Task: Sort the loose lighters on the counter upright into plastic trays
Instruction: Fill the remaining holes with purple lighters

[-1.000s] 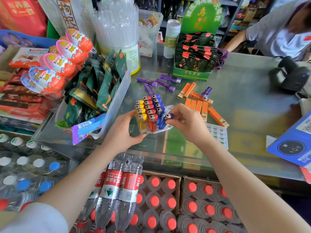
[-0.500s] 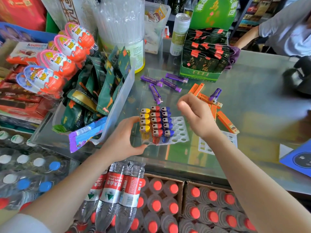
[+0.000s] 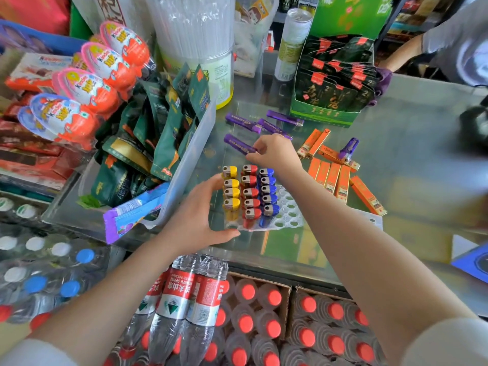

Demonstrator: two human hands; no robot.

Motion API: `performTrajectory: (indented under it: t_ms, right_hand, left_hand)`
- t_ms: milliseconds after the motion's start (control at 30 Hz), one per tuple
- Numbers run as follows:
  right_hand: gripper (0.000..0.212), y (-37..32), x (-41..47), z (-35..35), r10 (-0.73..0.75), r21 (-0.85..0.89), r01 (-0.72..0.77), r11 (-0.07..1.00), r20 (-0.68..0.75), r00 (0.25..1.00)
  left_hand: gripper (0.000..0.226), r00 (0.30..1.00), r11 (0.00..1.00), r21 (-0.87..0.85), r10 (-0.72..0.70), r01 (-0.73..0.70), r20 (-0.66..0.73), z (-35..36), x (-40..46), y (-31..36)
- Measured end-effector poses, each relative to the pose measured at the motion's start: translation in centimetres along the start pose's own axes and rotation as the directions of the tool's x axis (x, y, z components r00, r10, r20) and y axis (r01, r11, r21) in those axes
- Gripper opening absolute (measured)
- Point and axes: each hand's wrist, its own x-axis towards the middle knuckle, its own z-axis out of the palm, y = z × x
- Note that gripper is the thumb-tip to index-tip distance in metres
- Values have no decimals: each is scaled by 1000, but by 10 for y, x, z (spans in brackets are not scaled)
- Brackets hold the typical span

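Nearest, at 6 o'clock below the bench edge: shrink-wrapped water bottles (image 3: 184,294) and cartons of red-capped bottles (image 3: 264,313).

Left hand (image 3: 196,220), 7 o'clock of the tray: thumb along the near edge, fingers curved round the left side, steadying the clear plastic tray (image 3: 289,215) on the glass bench (image 3: 412,159).

Tray contents, upright, caps up: yellow lighters (image 3: 231,192) in the left column, red lighters (image 3: 249,194) in the middle, blue lighters (image 3: 267,192) on the right. Open sockets remain at 3 o'clock of the blue column.

Right hand (image 3: 276,154), 12 o'clock of the tray: fingertips closing on the end of a loose purple lighter (image 3: 239,143) lying flat; whether the pinch is complete cannot be told.

Farther: three more purple lighters (image 3: 266,124) at 12 o'clock; orange lighters (image 3: 330,178) at 2 o'clock, one purple lighter (image 3: 348,147) lying across them.

Handling note, judged: take the lighter by its metal cap end, turn it base-down, seat it in the first free socket right of the blue column, and keep the left hand bracing so that the filled columns do not tip.
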Motion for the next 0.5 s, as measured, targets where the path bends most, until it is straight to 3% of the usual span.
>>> performTrajectory:
  t_ms: [100, 200, 300, 400, 500]
  right_hand:
    - [14, 8, -18, -6, -24, 41, 27, 999, -60, 998]
    - [9, 27, -50, -17, 20, 272, 44, 961, -229, 973]
    - [16, 41, -81, -30, 64, 492, 97, 865, -299, 952]
    - [26, 45, -102, -37, -1, 457, 146, 877, -303, 953]
    - [22, 44, -111, -42, -81, 390, 192, 900, -282, 956]
  left_hand:
    - [87, 1000, 1000, 2, -24, 24, 17, 0, 0, -2]
    - [83, 1000, 1000, 9, -14, 14, 15, 0, 0, -2]
    - [80, 1000, 1000, -13, -4, 4, 7, -1, 0, 0]
    - [79, 1000, 1000, -18, -4, 4, 9, -1, -1, -1]
    - [79, 1000, 1000, -26, -4, 5, 17, 1, -1, -2]
